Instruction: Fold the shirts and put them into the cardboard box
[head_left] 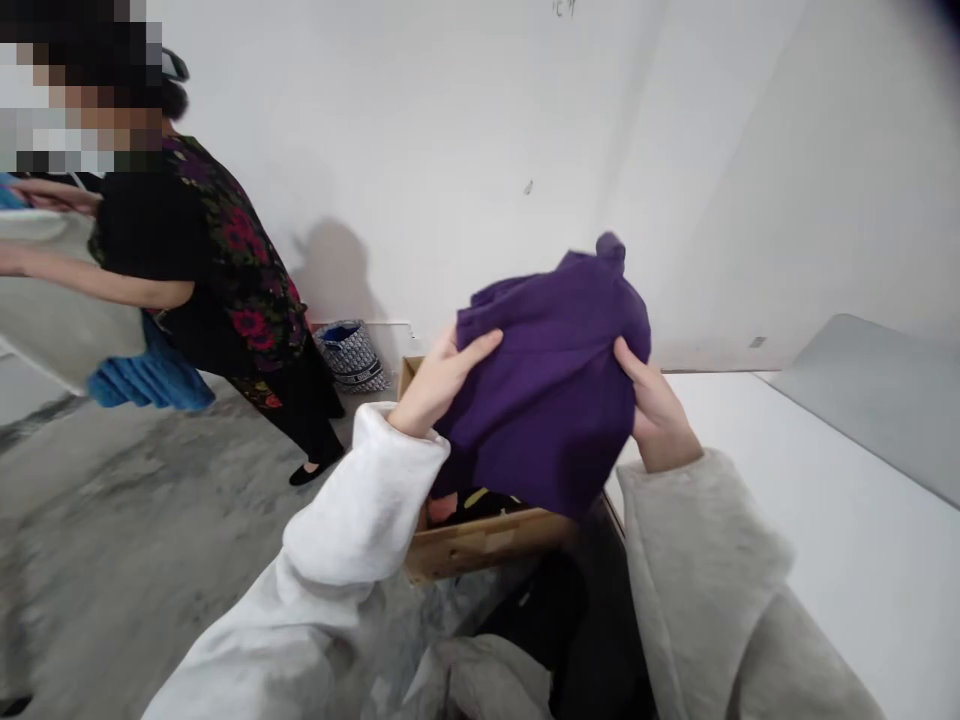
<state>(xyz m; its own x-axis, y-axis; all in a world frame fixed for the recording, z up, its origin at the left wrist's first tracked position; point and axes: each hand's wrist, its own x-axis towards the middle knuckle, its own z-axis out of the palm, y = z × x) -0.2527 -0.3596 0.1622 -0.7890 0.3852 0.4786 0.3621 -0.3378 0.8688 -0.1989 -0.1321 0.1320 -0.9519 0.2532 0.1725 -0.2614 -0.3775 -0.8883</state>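
Note:
A folded purple garment (547, 370) hangs between my two hands, above an open cardboard box (487, 545). My left hand (446, 378) grips its left edge, thumb on top and fingers hidden behind the cloth. On the right side, my right hand (656, 405) pinches the garment in the same way. A knotted or bunched bit of purple cloth sticks up at its top. Beneath it, some dark patterned cloth (480, 500) shows inside the box; the rest of the contents is covered by the garment.
At the left stands a person (247, 270) in a floral top, holding a pale cloth and a blue one (154, 370). A patterned bag (351, 355) sits by the wall. To my right is a white table (847, 520) with a grey panel (892, 390) beside it.

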